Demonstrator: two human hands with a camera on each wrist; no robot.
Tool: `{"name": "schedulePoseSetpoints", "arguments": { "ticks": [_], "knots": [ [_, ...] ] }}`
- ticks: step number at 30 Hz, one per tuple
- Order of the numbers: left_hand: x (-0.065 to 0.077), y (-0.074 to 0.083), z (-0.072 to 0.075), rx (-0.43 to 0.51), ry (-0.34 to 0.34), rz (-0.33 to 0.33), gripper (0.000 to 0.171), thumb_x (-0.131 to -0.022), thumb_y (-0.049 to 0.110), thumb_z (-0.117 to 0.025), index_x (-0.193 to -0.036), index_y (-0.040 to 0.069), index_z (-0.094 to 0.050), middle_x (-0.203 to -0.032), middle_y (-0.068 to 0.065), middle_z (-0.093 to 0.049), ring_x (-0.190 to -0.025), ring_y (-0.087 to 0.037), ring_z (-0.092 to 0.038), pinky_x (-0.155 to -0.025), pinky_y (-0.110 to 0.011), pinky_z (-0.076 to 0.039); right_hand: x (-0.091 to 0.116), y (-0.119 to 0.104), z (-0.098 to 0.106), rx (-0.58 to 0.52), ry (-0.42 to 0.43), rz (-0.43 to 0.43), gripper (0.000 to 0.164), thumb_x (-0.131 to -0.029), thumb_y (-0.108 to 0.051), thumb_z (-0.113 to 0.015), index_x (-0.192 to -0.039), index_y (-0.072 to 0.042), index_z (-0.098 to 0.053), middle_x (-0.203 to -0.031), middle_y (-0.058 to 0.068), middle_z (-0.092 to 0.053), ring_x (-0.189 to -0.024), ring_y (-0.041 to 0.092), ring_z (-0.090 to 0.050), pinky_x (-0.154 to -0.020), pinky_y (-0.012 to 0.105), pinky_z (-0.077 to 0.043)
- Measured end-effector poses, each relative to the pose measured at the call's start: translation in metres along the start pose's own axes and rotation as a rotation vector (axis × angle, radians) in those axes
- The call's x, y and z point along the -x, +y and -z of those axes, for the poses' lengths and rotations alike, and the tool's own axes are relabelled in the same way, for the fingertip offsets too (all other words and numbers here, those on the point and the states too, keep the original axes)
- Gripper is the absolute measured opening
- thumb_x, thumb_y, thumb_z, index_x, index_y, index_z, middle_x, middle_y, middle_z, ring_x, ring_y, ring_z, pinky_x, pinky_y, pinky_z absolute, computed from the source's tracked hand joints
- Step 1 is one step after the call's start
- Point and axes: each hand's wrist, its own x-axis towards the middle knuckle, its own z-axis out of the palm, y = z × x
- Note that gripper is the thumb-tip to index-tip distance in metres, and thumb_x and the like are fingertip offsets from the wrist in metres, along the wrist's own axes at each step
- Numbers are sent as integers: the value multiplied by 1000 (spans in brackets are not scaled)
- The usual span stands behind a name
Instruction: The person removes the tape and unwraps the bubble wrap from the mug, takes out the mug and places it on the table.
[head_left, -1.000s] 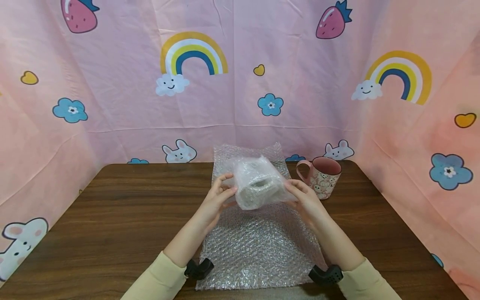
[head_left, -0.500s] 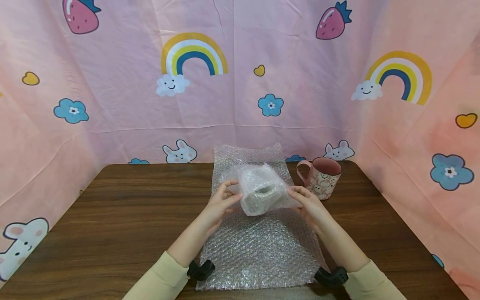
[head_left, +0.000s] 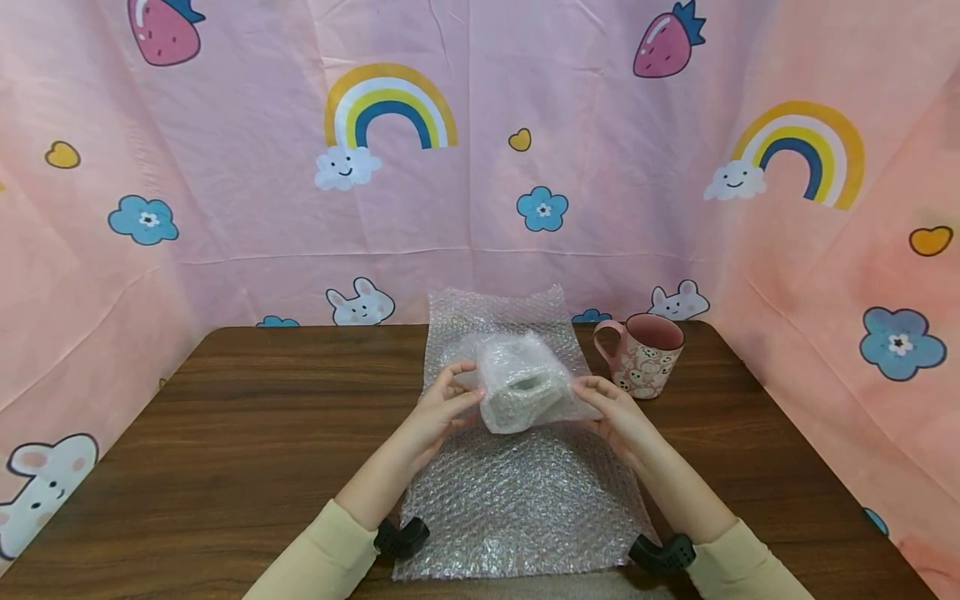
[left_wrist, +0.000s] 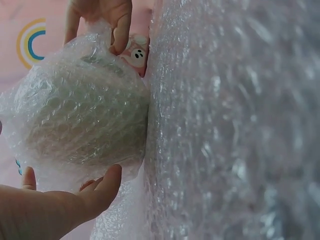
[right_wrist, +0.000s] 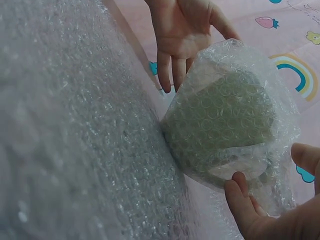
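A pale green mug [right_wrist: 230,112], wrapped in bubble wrap, rests on a flat sheet of bubble wrap [head_left: 525,508] in the head view. What looks like its handle shows dimly through the wrap. My left hand [head_left: 438,408] holds the left end of the bundle, thumb and curved fingers on either side of the loose wrap. On the other side, my right hand [head_left: 617,408] pinches the gathered right end of the wrap between thumb and fingers. In the left wrist view the right hand [left_wrist: 102,15] appears at the far end. The bundle hides some fingertips.
A pink patterned mug [head_left: 647,358] stands upright at the back right of the brown wooden table [head_left: 285,433], close to my right hand. A pink printed cloth [head_left: 465,192] hangs behind and along both sides.
Both hands have lowered the wrapped mug slightly toward me onto the sheet, shifting it a little right. Over the last half second they have barely moved.
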Motion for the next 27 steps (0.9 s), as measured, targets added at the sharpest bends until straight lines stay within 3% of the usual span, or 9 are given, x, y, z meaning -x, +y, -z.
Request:
{"name": "schedulePoseSetpoints", "arguments": {
  "ticks": [7,18,27],
  "knots": [
    [-4,-5,2,4,2,5,49,-94,17,-61,-138,13,-39,-113,-15,-42,-105,-27,-48,-96,-55,-40,0,3,0,1,14,2,18,-100,-20,-53,-111,-6,-52,-101,1,-54,-93,14,-57,-89,39,-48],
    [-6,-7,3,-32,-5,11,51,-94,22,-62,-139,14,-38,-116,-17,-42,-115,-35,-45,-98,-59,-36,-5,4,2,82,70,2,25,-98,-24,-56,-112,-4,-54,-110,7,-51,-99,20,-54,-89,45,-48],
    [-5,-3,0,-58,4,13,51,-94,23,-58,-139,10,-36,-122,-20,-40,-116,-35,-44,-98,-59,-35,-9,-7,6,249,85,93,46,-99,-24,-55,-136,2,-46,-139,18,-44,-128,30,-34,-107,57,-19]
  ]
}}
